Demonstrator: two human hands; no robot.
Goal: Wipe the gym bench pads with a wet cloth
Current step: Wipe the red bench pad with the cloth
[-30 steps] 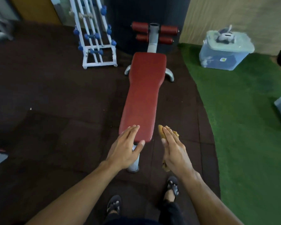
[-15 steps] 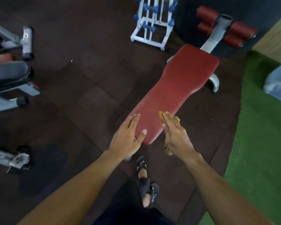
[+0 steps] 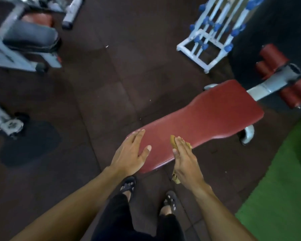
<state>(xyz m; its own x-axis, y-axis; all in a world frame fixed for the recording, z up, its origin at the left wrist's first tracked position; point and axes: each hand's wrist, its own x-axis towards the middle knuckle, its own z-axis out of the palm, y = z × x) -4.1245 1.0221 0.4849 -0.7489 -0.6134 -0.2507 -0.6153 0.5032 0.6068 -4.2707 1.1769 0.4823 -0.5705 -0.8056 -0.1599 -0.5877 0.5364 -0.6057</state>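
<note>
At the near end of the red bench pad (image 3: 198, 122), my left hand (image 3: 130, 153) braces flat and open while my right hand (image 3: 186, 160) presses the cloth (image 3: 172, 141) down, so I'd go with long overlapping strokes toward the far end.

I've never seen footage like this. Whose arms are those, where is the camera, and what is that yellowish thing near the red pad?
There is no machine here: a person wears a camera on the head, looking down at their own arms and sandalled feet. The left hand lies flat and open on the near end of the red bench pad. The right hand presses a yellowish cloth against the pad's near edge, with part of it hanging below the palm. Beyond the pad are red roller cushions, a white rack and green turf.
</note>
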